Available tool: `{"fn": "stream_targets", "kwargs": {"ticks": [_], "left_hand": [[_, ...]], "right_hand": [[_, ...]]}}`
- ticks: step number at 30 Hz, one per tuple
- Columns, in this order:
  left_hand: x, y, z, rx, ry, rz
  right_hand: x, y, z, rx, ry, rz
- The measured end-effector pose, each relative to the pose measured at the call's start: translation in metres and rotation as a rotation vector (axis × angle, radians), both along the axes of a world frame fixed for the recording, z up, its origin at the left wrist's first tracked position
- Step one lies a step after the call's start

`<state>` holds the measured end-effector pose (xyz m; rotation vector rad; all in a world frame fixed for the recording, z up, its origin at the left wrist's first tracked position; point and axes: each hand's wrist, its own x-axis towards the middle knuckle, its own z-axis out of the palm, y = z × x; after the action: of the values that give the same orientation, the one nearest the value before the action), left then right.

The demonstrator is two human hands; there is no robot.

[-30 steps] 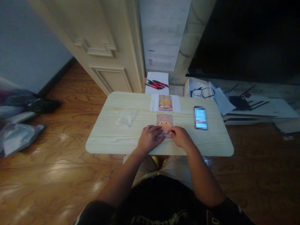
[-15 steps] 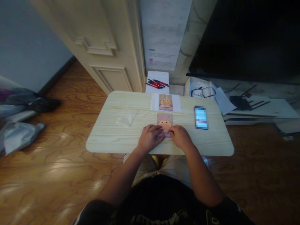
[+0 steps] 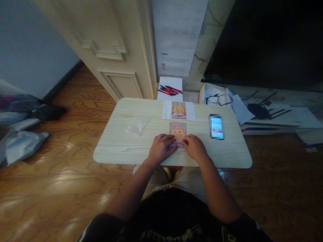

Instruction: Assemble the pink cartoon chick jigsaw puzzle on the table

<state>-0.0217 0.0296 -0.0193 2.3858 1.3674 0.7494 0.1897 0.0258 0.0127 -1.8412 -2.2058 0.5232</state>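
Note:
A small colourful picture card with a cartoon figure in a pink party hat lies on the pale wooden table. My left hand rests on its lower left part, fingers stretched out and laid over it. At the card's lower right edge, my right hand has its thumb and fingertips pinched together. Whatever is between those fingertips is too small to make out. Just behind the card is a white sheet bearing a similar printed picture.
A clear plastic bag lies left on the tabletop. To the right is a phone with a lit, blurred screen. Behind the table, several red and black pens lie on a white surface. A router stands on the shelf at right.
The right fingertips have shifted very slightly at the card's lower right edge. The left hand and the card stay put; the whole view has drifted a little.

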Motion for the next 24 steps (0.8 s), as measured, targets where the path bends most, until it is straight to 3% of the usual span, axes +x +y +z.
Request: {"fn": "stream_targets", "kwargs": {"ticks": [12,24], "left_hand": [[0.001,-0.001,0.001,-0.001,0.006,-0.004],[-0.002,-0.006,0.006,0.004,0.008,-0.083]], "right_hand": [[0.000,-0.001,0.000,0.011,0.008,-0.030],[0.035,-0.004,-0.004,0.005,0.145,-0.087]]}}
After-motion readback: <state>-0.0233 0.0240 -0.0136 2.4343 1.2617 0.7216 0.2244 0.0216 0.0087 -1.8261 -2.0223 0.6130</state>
